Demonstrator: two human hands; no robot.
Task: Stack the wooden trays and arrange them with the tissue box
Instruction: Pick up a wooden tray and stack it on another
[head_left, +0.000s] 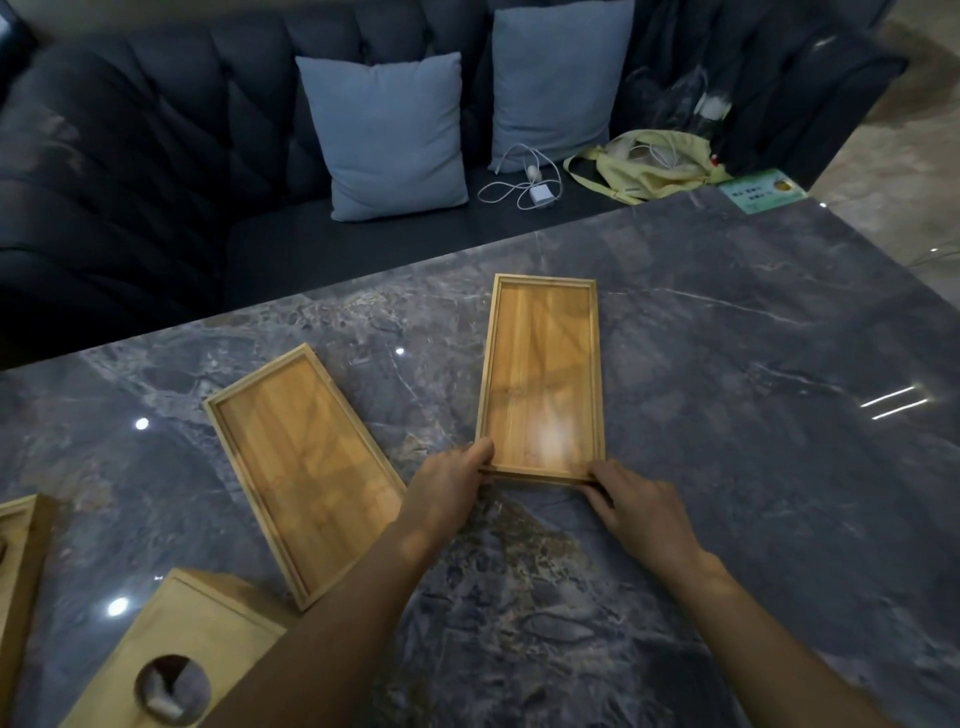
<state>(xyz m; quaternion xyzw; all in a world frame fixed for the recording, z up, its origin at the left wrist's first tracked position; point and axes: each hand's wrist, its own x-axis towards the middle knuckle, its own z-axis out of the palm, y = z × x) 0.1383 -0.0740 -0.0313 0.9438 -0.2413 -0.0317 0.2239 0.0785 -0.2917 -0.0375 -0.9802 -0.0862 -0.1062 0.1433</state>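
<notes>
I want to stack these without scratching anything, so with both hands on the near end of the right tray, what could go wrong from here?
1. The left hand and right hand hold only the near end of the right tray; lifted so, its far end may drag on the marble table.
2. The left tray lies angled, so the rims may not line up.
3. The left forearm passes close over the tissue box and could nudge it.

Both forearms reach forward over the table, bare. Left hand (448, 486) and right hand (641, 512) palm down, fingers curled, thumbs inward, set near each other.
</notes>
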